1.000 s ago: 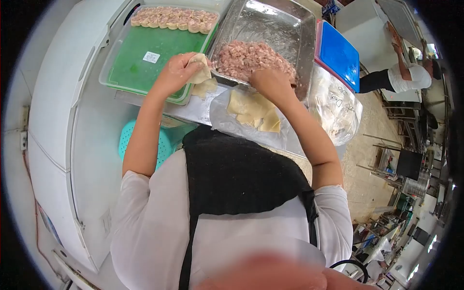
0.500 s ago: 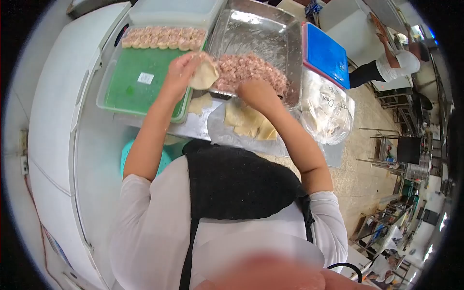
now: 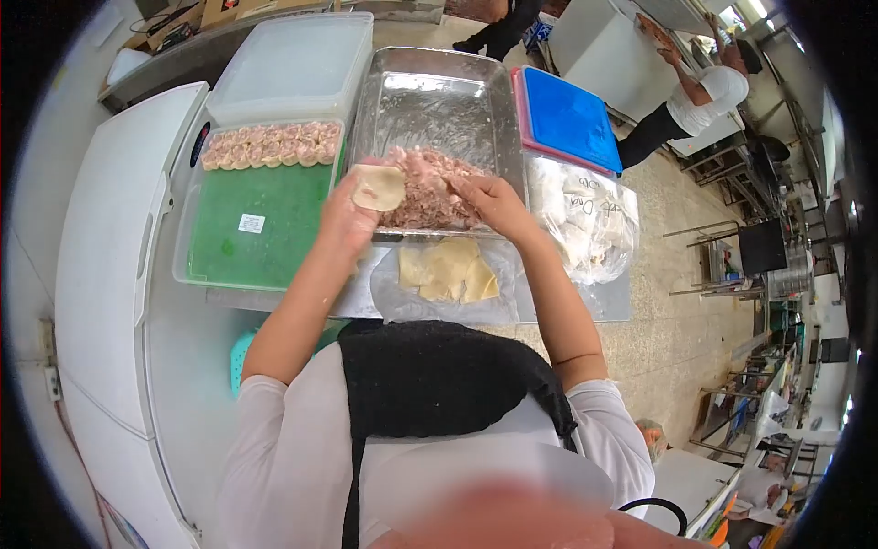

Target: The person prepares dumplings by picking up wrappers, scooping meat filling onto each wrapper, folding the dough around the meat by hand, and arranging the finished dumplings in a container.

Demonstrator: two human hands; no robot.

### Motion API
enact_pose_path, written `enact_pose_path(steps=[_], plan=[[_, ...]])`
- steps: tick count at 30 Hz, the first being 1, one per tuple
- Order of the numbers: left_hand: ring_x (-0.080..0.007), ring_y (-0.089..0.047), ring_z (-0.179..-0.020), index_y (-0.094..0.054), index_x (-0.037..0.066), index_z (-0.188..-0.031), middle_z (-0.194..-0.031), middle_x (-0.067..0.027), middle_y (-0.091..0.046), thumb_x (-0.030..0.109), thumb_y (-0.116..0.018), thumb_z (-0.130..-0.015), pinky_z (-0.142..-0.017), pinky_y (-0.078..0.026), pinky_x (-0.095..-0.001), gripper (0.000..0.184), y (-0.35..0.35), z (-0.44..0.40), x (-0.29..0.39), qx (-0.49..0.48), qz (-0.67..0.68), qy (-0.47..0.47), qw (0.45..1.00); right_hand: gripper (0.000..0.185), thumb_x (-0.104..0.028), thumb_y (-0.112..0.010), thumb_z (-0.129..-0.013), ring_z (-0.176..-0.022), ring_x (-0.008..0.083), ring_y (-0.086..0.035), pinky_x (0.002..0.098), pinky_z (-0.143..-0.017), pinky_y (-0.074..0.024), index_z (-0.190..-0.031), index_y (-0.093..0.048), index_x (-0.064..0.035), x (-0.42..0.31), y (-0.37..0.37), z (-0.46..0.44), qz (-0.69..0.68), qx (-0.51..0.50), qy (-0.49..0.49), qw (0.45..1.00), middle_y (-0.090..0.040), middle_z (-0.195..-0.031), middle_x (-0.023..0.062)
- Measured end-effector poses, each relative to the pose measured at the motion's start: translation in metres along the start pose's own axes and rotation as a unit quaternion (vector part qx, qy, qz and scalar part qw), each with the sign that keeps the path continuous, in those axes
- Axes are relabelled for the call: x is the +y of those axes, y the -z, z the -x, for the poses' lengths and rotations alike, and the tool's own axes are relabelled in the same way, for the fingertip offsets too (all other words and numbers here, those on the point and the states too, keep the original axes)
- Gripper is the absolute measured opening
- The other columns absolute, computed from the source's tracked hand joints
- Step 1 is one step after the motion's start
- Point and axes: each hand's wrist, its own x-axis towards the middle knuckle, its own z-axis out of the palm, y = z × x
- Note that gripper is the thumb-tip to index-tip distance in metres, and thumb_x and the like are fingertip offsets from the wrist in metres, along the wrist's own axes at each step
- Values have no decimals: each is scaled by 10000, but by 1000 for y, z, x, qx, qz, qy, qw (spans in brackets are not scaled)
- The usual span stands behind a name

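The left hand (image 3: 346, 222) grasps a round dough wrapper (image 3: 384, 185), held up over the near left corner of a metal pan (image 3: 430, 105). A small pinkish patch marks the wrapper's face. The right hand (image 3: 498, 205) is bent at the near right part of the pan, its fingertips at the ground meat (image 3: 422, 194); whether they pinch any of it or only touch it, I cannot tell. The meat is heaped at the pan's near end, while the far end shows smeared, shiny metal.

Just left of the pan, a shallow tray with a green surface (image 3: 293, 206) carries filled dumplings (image 3: 272, 145) packed closely in rows along its far end. A white label (image 3: 251, 223) sits nearer its middle. Beyond it stands a translucent plastic bin (image 3: 288, 69).

Overlapping dough pieces (image 3: 448, 271) lie on a plastic sheet (image 3: 386, 295) at the near edge of the desk (image 3: 608, 308), between the pan and the black apron (image 3: 439, 380). Right of the pan are a blue lid (image 3: 569, 119) and, nearer, a clear plastic bag (image 3: 585, 224) with black handwriting. Farther off to the right, another person (image 3: 712, 96) in a white shirt reaches upward.
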Motion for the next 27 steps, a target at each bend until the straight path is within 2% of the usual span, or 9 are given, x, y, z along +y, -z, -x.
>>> enact_pose_path(steps=[3,5,8,13,15,19,22,23,27], plan=[[-351,-495,-1200,-435,-63,-1271,-1289,-215,-505,311,-295,-1014,-1039,-392,-491,474,-51,10,-7,60,55,46,996,347,-340,-563,-939,-589,104,-516,280,-543,-402,-1012,-683,-23,8,-19,-5,-13,48,37,998,-569,-652,27],[-383,-434,-1250,-372,-70,-1311,-1347,-244,-433,474,-256,-996,-1063,-335,-541,640,-58,2,-7,26,171,73,982,315,-298,-556,-924,-731,315,-608,409,-686,-474,-995,-655,-8,19,-38,-6,130,189,265,937,-642,-831,159],[-391,-431,-1250,-379,-68,-1308,-1333,-261,-440,565,-286,-959,-1054,-346,-539,728,-53,-1,-5,50,178,87,979,307,-264,-538,-921,-838,402,-607,463,-740,-478,-1074,-625,-12,29,-19,5,225,112,229,940,-643,-971,193],[-390,-466,-1185,-460,-6,-1265,-1264,-217,-481,623,-341,-915,-1073,-273,-585,729,-36,-10,-18,119,168,71,976,226,-196,-513,-902,-838,348,-633,454,-722,-506,-1009,-633,-38,-8,7,41,429,67,107,894,-633,-894,193],[-377,-491,-1110,-479,14,-1261,-1210,-207,-498,607,-366,-914,-1040,-301,-599,697,-51,-3,-19,106,134,59,984,246,-226,-537,-909,-801,347,-627,447,-680,-513,-1071,-617,-59,2,-2,36,436,91,192,874,-619,-859,161],[-323,-545,-928,-568,32,-1188,-1068,-159,-547,573,-474,-888,-957,-408,-562,625,-58,-4,-22,151,92,50,983,247,-206,-521,-910,-785,354,-628,453,-660,-511,-1094,-605,-65,-23,28,45,504,27,121,855,-610,-865,166],[-339,-523,-1085,-579,1,-1145,-1135,-151,-558,565,-571,-836,-1070,-298,-530,643,-68,-3,-22,121,89,57,987,246,-189,-507,-913,-782,361,-630,462,-653,-509,-1108,-594,-67,-25,25,52,403,104,248,875,-603,-871,167],[-249,-581,-800,-559,-49,-1147,-874,-121,-597,377,-627,-854,-856,-514,-424,522,-78,2,-24,122,175,43,976,259,-182,-510,-910,-783,359,-631,467,-656,-507,-1129,-584,-68,-15,22,47,406,86,237,879,-602,-885,164],[-269,-605,-895,-541,-74,-1142,-880,-141,-615,233,-606,-867,-873,-511,-450,417,-82,0,-30,44,184,32,981,305,-208,-502,-940,-853,350,-642,410,-742,-510,-1168,-581,-20,-10,56,39,300,52,242,921,-639,-961,201]])
